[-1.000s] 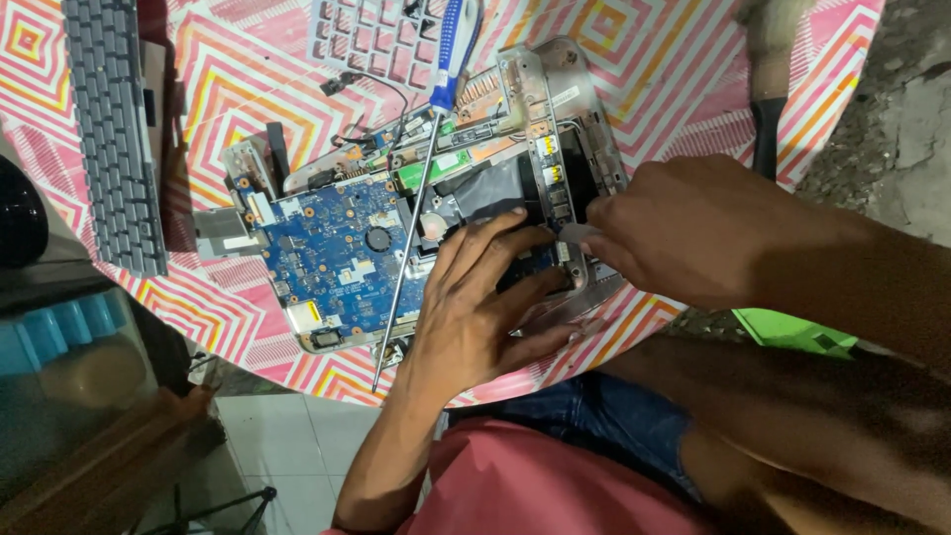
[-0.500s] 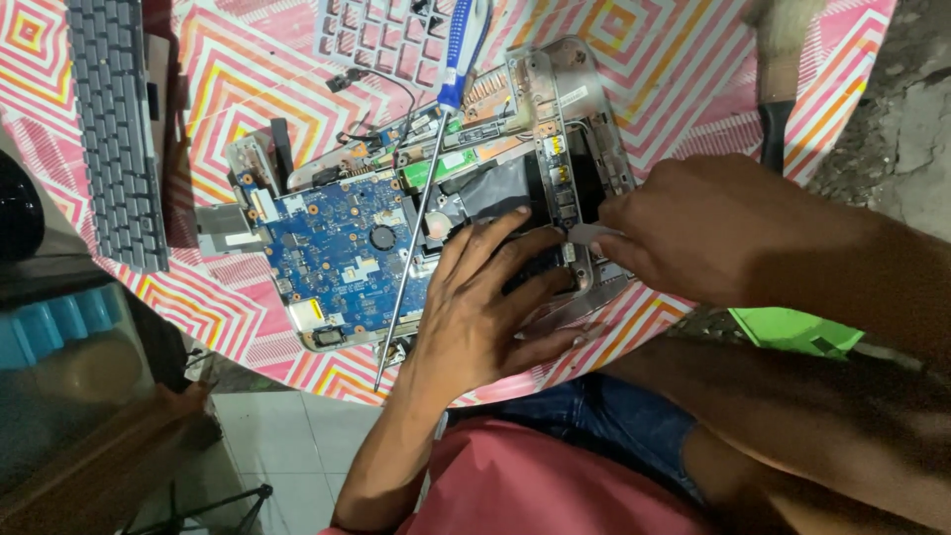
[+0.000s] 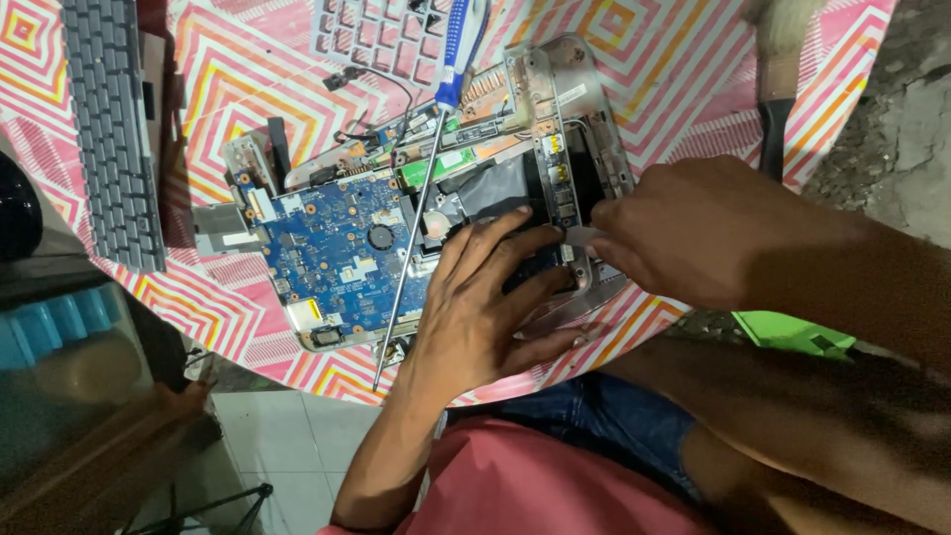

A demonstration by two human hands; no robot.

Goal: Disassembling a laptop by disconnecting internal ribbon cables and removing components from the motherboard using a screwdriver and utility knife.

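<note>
Two hands of mine are on the opened laptop chassis, which lies on the round table with its zigzag-patterned cloth, close to the edge nearest me. My left hand lies flat over the near side of the chassis, fingers spread wide and pressed on the dark inner part, I judge so the frame stays put. It grips nothing. My left forearm comes up from the near table edge, wrist bent back a little.

My right hand reaches in from the right-hand edge, knuckles up, fingertips narrowed to a pinch on a small pale strip at the chassis rim, just beside my left fingertips. What that strip is, I cannot tell.

A blue motherboard sits bared in the chassis, left of my left hand. A long screwdriver with a blue handle lies slantwise across it, within easy reach. Toward the left edge lies the detached keyboard; at the far edge, a grey keyboard bezel.
</note>
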